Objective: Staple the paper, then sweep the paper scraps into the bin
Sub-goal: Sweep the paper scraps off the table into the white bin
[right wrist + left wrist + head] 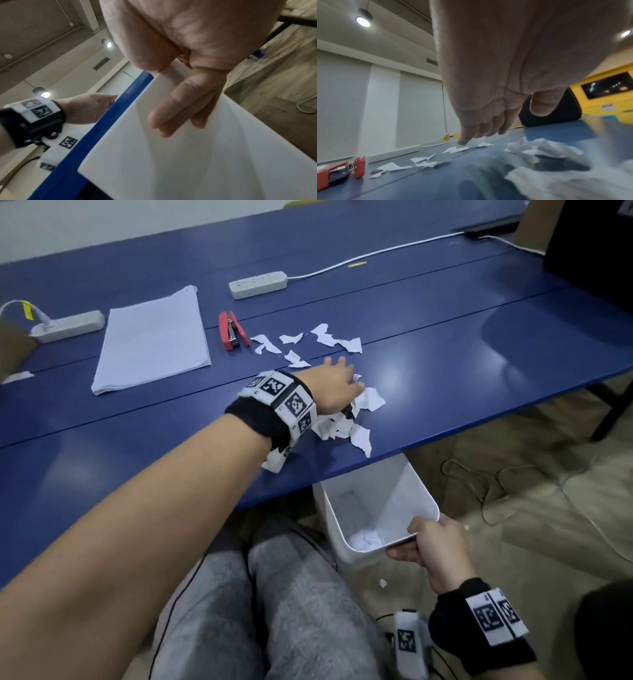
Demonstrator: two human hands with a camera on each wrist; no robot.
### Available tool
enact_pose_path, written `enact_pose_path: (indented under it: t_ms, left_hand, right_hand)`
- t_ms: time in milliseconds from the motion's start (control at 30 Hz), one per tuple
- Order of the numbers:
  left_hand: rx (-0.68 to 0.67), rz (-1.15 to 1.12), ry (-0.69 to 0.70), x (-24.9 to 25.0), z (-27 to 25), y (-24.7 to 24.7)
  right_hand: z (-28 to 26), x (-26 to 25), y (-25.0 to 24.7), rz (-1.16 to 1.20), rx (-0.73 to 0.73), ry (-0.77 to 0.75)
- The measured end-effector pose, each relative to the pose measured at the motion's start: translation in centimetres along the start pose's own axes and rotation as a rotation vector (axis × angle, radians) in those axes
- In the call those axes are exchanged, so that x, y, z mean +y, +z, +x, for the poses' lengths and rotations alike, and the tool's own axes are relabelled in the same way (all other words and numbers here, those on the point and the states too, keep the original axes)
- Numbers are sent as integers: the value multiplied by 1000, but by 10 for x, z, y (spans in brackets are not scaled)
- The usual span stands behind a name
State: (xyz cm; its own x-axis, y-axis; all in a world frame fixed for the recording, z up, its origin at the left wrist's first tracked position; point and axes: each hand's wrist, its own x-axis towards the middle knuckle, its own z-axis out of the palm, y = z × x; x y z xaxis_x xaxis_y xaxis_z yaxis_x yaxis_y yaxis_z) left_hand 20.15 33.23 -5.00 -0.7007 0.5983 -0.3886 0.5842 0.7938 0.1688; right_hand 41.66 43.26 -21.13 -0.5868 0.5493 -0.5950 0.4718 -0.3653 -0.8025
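Note:
My left hand (pixel 342 374) lies on the blue table (pixel 445 364) with straight fingers (pixel 481 129), its palm edge against a pile of torn white paper scraps (pixel 349 426) near the front edge. More loose scraps (pixel 322 340) lie beyond the hand, also visible as scraps (pixel 423 161) in the left wrist view. Below the edge my right hand (pixel 411 542) grips the rim of a white bin (pixel 376 501), thumb inside and fingers (pixel 180 108) on the bin wall (pixel 188 155). A few scraps (pixel 364 539) lie in the bin. The paper stack (pixel 150 340) and red stapler (pixel 233 330) rest at the left.
Two white power strips (pixel 257 284) (pixel 68 326) with cables lie at the back of the table. A black object (pixel 589 251) stands at the far right. My grey-trousered legs (pixel 274 594) are under the table edge. Cables (pixel 479 474) and one scrap (pixel 383 583) lie on the floor.

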Motion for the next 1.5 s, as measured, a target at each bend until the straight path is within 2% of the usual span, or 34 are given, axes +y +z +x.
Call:
enact_pose_path:
  t_ms: [233, 367, 500, 567, 767, 900, 967, 1033, 1100, 1167, 1300, 1500]
  left_hand:
    - [-140, 157, 26, 16, 11, 8]
    - [-158, 127, 49, 24, -15, 19]
    - [-162, 140, 137, 39, -44, 40]
    - [-172, 53, 127, 48, -57, 53]
    - [-105, -31, 175, 68, -75, 84]
    - [-21, -44, 248, 66, -89, 85]
    - [17, -81, 196, 51, -92, 75]
    - [19, -126, 64, 28, -90, 64]
    - [-4, -151, -70, 10, -87, 57]
    - [-59, -155, -118, 5, -85, 55]
    - [-119, -168, -36, 21, -86, 65]
    - [-44, -110, 138, 48, -101, 102]
  right_hand:
    - [-2, -3, 0, -2, 20, 17]
    - [-6, -7, 1, 13, 21, 26]
    - [-8, -7, 2, 43, 20, 33]
    - [-10, -6, 2, 47, 24, 29]
    - [-9, -8, 1, 41, 35, 31]
    - [-9, -8, 2, 34, 49, 36]
    - [-9, -8, 2, 32, 43, 36]
    - [-10, -9, 2, 27, 30, 33]
    - [-12, -9, 3, 21, 19, 29]
    - [-14, -9, 4, 18, 15, 28]
    - [-15, -11, 6, 9, 15, 27]
    - [-19, -12, 6, 50, 26, 27]
